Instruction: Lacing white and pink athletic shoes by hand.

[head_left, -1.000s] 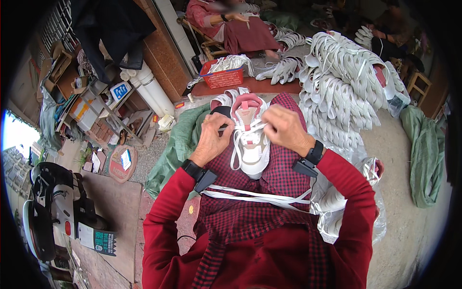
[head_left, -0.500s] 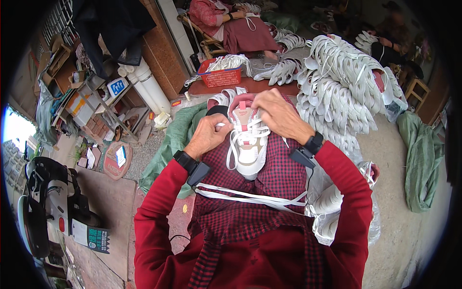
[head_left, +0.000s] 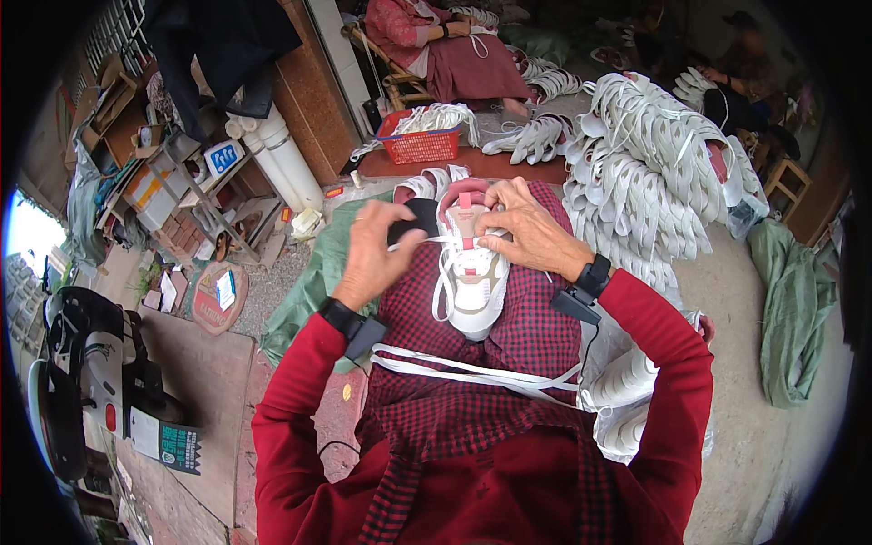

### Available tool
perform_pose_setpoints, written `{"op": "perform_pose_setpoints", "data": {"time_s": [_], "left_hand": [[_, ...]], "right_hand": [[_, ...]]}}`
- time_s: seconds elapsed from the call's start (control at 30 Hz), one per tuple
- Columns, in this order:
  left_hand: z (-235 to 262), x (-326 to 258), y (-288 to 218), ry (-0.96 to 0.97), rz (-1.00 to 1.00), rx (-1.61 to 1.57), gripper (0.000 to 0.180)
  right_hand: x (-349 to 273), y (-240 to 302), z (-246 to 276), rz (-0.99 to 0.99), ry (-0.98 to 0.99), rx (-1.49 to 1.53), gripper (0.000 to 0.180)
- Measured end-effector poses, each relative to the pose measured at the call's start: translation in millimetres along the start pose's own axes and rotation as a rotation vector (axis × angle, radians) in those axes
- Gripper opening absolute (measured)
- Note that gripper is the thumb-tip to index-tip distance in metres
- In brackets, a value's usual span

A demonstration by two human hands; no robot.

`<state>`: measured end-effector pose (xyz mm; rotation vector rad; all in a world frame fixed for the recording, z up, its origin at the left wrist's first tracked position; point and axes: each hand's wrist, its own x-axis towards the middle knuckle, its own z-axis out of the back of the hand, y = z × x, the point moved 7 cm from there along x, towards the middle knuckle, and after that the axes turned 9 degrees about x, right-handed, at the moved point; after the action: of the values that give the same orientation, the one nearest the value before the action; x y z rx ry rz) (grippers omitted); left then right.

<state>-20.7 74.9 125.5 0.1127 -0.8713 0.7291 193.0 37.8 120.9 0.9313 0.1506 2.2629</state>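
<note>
A white and beige sneaker (head_left: 474, 304) with a pink lining lies on my lap, toe toward me. White shoelace (head_left: 442, 282) runs through its eyelets and hangs in a loop on the left side. My left hand (head_left: 374, 252) is raised just left of the shoe, thumb and fingers apart, close to a strand of the lace. My right hand (head_left: 534, 234) bends over the right eyelets, its fingertips pinched on the lace by the tongue. Spare white laces (head_left: 454, 366) lie across my checked apron (head_left: 481, 422).
Piles of white shoe uppers (head_left: 636, 173) stand at the right. Ahead is a red basket (head_left: 420, 147) of laces, with a seated person (head_left: 445, 54) behind it. Green sacks (head_left: 790, 309) lie on both sides. A scooter (head_left: 109, 381) and a cluttered shelf (head_left: 204, 195) are at the left.
My left hand has opened from its pinch on the lace and moved slightly left and up. The right hand's fingers have shifted down along the eyelets.
</note>
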Motion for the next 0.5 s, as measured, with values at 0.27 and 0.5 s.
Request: {"op": "perform_pose_setpoints", "data": {"time_s": [0.27, 0.5], "left_hand": [[-32.3, -4.9, -60.5, 0.207, -0.185, 0.247, 0.014], [-36.8, -10.2, -31.9, 0.703, 0.397, -0.646, 0.012]], "right_hand": [[5.3, 12.1, -21.5, -0.033, -0.011, 0.030, 0.017], [-9.4, -2.9, 2.2, -0.174, -0.183, 0.023, 0.010]]}}
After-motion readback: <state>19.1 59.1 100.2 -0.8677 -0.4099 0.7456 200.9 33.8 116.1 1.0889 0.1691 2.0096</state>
